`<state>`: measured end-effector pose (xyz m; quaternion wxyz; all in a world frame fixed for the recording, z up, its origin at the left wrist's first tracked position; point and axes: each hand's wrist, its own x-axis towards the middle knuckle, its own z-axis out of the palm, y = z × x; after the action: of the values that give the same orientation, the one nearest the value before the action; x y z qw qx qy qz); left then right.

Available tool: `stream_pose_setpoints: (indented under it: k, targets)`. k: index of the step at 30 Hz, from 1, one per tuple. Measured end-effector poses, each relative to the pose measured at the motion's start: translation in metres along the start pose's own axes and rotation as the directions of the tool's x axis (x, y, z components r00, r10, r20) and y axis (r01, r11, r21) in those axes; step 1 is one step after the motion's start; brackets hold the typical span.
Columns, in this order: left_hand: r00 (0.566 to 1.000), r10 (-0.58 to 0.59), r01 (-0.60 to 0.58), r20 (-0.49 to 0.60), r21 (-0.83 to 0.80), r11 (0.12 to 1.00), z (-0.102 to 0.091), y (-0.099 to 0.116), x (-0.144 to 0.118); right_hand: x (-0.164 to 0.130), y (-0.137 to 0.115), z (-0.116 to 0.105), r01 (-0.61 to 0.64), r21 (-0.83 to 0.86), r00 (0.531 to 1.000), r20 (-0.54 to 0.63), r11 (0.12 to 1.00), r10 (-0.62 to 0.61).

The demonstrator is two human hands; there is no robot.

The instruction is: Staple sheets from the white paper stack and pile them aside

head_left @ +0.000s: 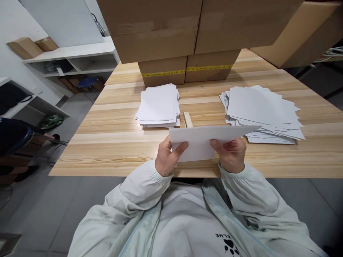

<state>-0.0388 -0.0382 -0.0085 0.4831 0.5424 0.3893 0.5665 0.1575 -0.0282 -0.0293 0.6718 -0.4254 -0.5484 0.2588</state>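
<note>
Pale wooden tabletop [107, 142] is sprawling out. Left hand [166, 156] and right hand [230, 154] are pinching white rectangular paper [199, 142], ideally not squeezing hard.

The left hand [166, 157] and right hand [230, 157] pinch a white paper sheet [199, 142] between them above a wood-grain table [107, 150], each thumb on its near face. Beyond it, a narrow beige bar [188, 119] lies between a fairly neat left paper pile [158, 103] and a fanned-out right paper pile [257, 107]. Behind stand stacked brown cardboard boxes [158, 34], the lower ones crossed by yellow printed tape [209, 67]. Off to the left, a blue stool [87, 82] stands near white shelving [71, 52] on grey floor tiles [64, 210]
</note>
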Motion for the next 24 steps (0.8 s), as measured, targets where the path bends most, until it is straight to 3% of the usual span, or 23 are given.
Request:
stream_pose_setpoints:
  k: [8,13,19,24]
  targets:
    - [0.994,0.09,-0.09,-0.068,0.002,0.996,0.004,0.01,0.004,0.004,-0.011,0.005,0.056,-0.07,0.986,-0.153,0.996,-0.066]
    - [0.995,0.064,-0.063,-0.077,0.015,0.998,0.003,0.005,0.003,0.003,-0.006,0.004,0.037,-0.058,0.993,-0.107,0.998,-0.043]
    - [0.99,0.121,-0.119,-0.066,0.032,0.992,0.006,0.005,0.001,0.003,-0.004,0.006,0.082,-0.05,0.989,-0.12,0.995,-0.087]
    - [0.999,-0.01,0.009,-0.05,-0.005,1.0,0.007,0.012,-0.003,-0.001,-0.018,-0.006,0.05,-0.199,0.999,-0.005,0.979,-0.052]
